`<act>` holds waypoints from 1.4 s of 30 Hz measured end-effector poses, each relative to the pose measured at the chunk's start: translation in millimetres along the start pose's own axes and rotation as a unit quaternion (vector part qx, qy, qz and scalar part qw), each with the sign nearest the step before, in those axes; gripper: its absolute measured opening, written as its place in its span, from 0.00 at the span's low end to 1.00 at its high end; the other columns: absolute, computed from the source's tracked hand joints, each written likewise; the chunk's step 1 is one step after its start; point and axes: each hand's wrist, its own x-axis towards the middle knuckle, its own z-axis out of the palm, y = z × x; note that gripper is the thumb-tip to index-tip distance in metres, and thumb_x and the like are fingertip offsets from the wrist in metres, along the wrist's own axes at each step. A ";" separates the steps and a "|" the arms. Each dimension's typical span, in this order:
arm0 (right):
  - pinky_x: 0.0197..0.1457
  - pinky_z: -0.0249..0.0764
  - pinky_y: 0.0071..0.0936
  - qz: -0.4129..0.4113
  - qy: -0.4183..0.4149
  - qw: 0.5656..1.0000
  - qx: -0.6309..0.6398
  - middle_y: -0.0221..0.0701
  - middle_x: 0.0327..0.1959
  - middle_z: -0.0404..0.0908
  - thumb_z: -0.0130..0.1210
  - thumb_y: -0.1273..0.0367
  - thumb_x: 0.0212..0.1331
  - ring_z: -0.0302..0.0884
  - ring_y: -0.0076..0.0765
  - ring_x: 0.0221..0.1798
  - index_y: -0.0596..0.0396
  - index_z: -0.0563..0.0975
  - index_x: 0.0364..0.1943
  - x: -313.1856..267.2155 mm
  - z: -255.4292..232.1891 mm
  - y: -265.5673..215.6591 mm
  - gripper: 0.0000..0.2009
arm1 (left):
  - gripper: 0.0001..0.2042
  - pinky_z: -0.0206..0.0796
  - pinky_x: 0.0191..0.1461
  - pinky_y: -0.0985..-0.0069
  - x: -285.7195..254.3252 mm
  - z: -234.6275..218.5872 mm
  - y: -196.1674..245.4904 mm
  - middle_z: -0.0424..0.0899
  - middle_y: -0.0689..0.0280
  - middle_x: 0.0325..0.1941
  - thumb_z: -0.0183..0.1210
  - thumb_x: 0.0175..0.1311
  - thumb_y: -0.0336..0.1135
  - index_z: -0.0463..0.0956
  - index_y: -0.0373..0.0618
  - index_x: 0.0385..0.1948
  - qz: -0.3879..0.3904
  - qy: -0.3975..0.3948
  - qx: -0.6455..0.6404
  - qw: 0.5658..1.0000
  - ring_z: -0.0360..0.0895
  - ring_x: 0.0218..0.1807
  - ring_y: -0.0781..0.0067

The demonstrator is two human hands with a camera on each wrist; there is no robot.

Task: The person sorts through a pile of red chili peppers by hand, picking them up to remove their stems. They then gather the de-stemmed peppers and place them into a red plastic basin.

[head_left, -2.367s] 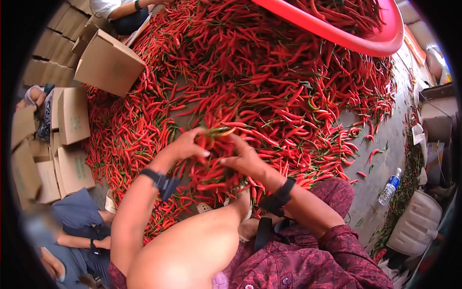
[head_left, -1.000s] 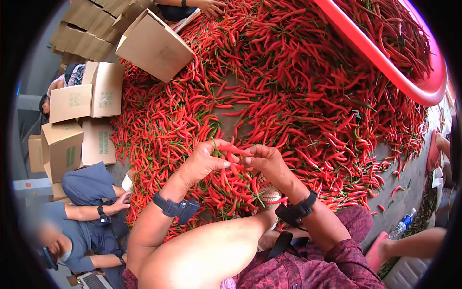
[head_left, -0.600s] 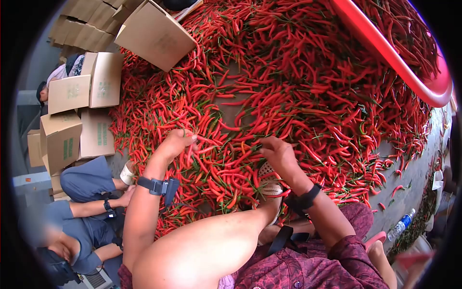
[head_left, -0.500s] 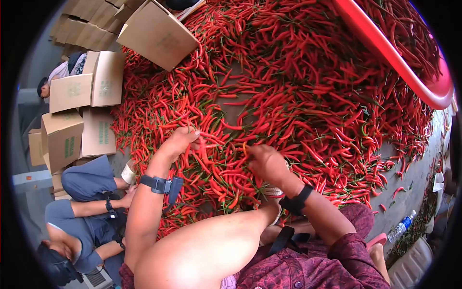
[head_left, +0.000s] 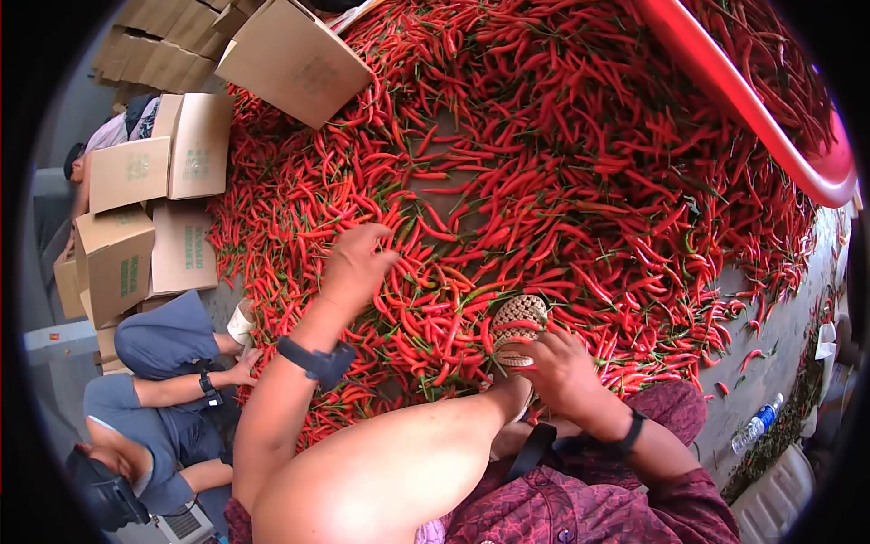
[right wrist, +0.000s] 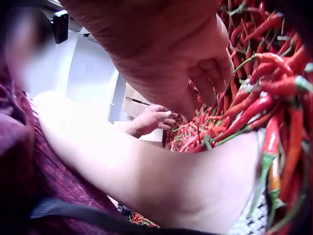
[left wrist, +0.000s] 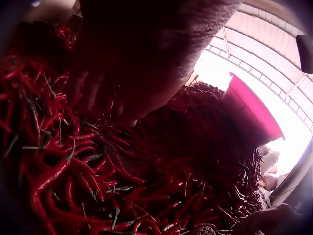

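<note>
Red chilies (head_left: 435, 308) with green stems lie in a wide heap on the floor. Over the near part of it is my left hand (head_left: 355, 265), fingers loosely bent and nothing visible in them; the left wrist view shows this hand (left wrist: 142, 63) dark above the chilies (left wrist: 54, 181). My right hand (head_left: 564, 372) hovers beside a woven shoe (head_left: 518, 317), across which a red chili lies. In the right wrist view the fingers of this hand (right wrist: 161, 54) hang loosely bent near chilies (right wrist: 259, 105), holding nothing visible. Contact with them is unclear.
A pink tub (head_left: 770, 127) of chilies is at the upper right. Cardboard boxes (head_left: 294, 68) stand at the left, beside a seated person in grey-blue (head_left: 172, 417). A water bottle (head_left: 758, 423) lies on the grey floor (head_left: 725, 363) at the right.
Both hands, which met around a few chilies about a second ago, are now apart. Lately my right hand has moved down and right to the shoe, my left slightly up.
</note>
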 end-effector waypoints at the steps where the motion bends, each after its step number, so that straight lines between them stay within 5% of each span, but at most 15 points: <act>1: 0.49 0.69 0.41 0.023 -0.005 0.999 -0.032 0.32 0.37 0.75 0.58 0.70 0.44 0.72 0.44 0.46 0.54 0.76 0.42 -13.4 -12.5 -1.1 0.16 | 0.22 0.66 0.58 0.63 -5.4 12.3 19.2 0.80 0.56 0.45 0.64 0.46 0.33 0.75 0.40 0.47 0.060 -0.018 -0.028 0.998 0.74 0.52 0.52; 4: 0.49 0.69 0.43 -0.035 -0.061 0.992 -0.100 0.35 0.41 0.74 0.57 0.68 0.45 0.70 0.45 0.49 0.54 0.75 0.45 -55.6 -22.9 6.0 0.18 | 0.32 0.63 0.61 0.60 -32.9 54.7 79.2 0.74 0.55 0.56 0.69 0.40 0.36 0.70 0.45 0.54 0.262 -0.195 -0.132 0.936 0.70 0.58 0.52; 7: 0.52 0.68 0.50 0.020 -0.125 0.966 -0.228 0.40 0.50 0.70 0.56 0.67 0.48 0.66 0.50 0.56 0.54 0.73 0.49 -85.0 -14.6 5.7 0.20 | 0.40 0.53 0.64 0.55 -68.1 86.7 81.0 0.70 0.59 0.60 0.71 0.39 0.41 0.65 0.49 0.60 0.274 -0.240 0.004 0.931 0.66 0.62 0.54; 8: 0.56 0.65 0.58 0.052 -0.133 0.956 -0.257 0.44 0.61 0.63 0.55 0.66 0.51 0.59 0.57 0.64 0.52 0.70 0.55 -86.9 -9.5 6.7 0.23 | 0.40 0.53 0.63 0.55 -66.6 86.6 84.9 0.71 0.60 0.57 0.71 0.39 0.41 0.65 0.49 0.60 0.251 -0.263 0.039 0.931 0.67 0.60 0.55; 13: 0.58 0.61 0.65 0.181 -0.071 0.924 -0.330 0.47 0.69 0.56 0.48 0.65 0.58 0.56 0.61 0.68 0.42 0.67 0.61 -80.1 14.5 41.3 0.23 | 0.30 0.57 0.55 0.55 -69.0 86.7 91.2 0.76 0.62 0.48 0.68 0.42 0.43 0.71 0.46 0.52 0.120 -0.323 0.152 0.926 0.69 0.54 0.58; 17: 0.57 0.61 0.65 0.097 -0.070 0.927 -0.355 0.48 0.69 0.57 0.45 0.63 0.61 0.60 0.59 0.66 0.41 0.65 0.64 -88.2 28.5 53.3 0.25 | 0.20 0.60 0.53 0.49 -72.9 80.5 67.9 0.80 0.61 0.49 0.60 0.49 0.45 0.79 0.50 0.44 0.013 -0.383 0.225 0.896 0.71 0.56 0.58; 19: 0.56 0.62 0.64 0.091 -0.085 0.927 -0.355 0.48 0.69 0.56 0.45 0.63 0.60 0.60 0.59 0.66 0.41 0.64 0.65 -82.2 23.3 51.5 0.26 | 0.21 0.70 0.45 0.58 -53.9 66.8 52.3 0.85 0.62 0.41 0.64 0.44 0.51 0.83 0.50 0.38 -0.070 -0.478 0.266 0.834 0.81 0.46 0.60; 22: 0.48 0.72 0.50 0.068 -0.084 0.951 -0.291 0.42 0.62 0.63 0.53 0.65 0.51 0.66 0.52 0.58 0.43 0.65 0.62 -71.6 -4.8 55.9 0.29 | 0.26 0.73 0.48 0.63 -44.1 46.5 18.7 0.85 0.59 0.39 0.70 0.37 0.52 0.83 0.47 0.39 -0.135 -0.506 0.190 0.830 0.82 0.44 0.57; 24: 0.37 0.75 0.40 0.055 -0.032 0.967 -0.245 0.37 0.52 0.68 0.55 0.69 0.46 0.71 0.44 0.47 0.45 0.68 0.56 -66.2 -17.7 68.0 0.27 | 0.25 0.72 0.48 0.65 -46.1 44.7 -3.5 0.85 0.57 0.38 0.72 0.37 0.47 0.82 0.44 0.39 -0.129 -0.483 0.103 0.860 0.82 0.42 0.57; 27: 0.35 0.75 0.39 0.050 0.005 0.979 -0.197 0.35 0.44 0.70 0.54 0.71 0.47 0.73 0.44 0.45 0.46 0.69 0.54 -52.5 -23.9 80.6 0.24 | 0.24 0.71 0.46 0.66 -44.6 42.0 11.1 0.84 0.54 0.37 0.72 0.40 0.44 0.80 0.40 0.39 -0.122 -0.496 0.080 0.856 0.81 0.40 0.58; 31: 0.37 0.76 0.41 0.064 0.032 0.987 -0.146 0.37 0.41 0.72 0.55 0.74 0.45 0.76 0.47 0.45 0.49 0.71 0.51 -19.5 -40.4 83.2 0.23 | 0.23 0.72 0.45 0.68 -42.3 57.5 16.0 0.83 0.52 0.36 0.69 0.46 0.43 0.79 0.36 0.41 -0.134 -0.383 -0.073 0.911 0.82 0.40 0.59; 35: 0.37 0.76 0.42 0.067 0.040 0.987 -0.138 0.38 0.39 0.73 0.54 0.75 0.44 0.77 0.50 0.42 0.50 0.71 0.50 -4.5 -44.1 81.8 0.22 | 0.20 0.72 0.45 0.72 -18.2 42.2 24.9 0.83 0.54 0.37 0.67 0.53 0.38 0.78 0.36 0.44 -0.173 -0.367 -0.124 0.905 0.81 0.40 0.66; 42: 0.35 0.76 0.45 0.091 0.101 0.983 -0.121 0.40 0.41 0.74 0.55 0.74 0.46 0.79 0.53 0.37 0.50 0.71 0.50 33.1 -62.8 64.6 0.22 | 0.19 0.72 0.46 0.76 16.7 40.8 20.3 0.82 0.59 0.44 0.63 0.59 0.35 0.74 0.36 0.50 -0.113 -0.259 -0.237 0.929 0.79 0.45 0.72</act>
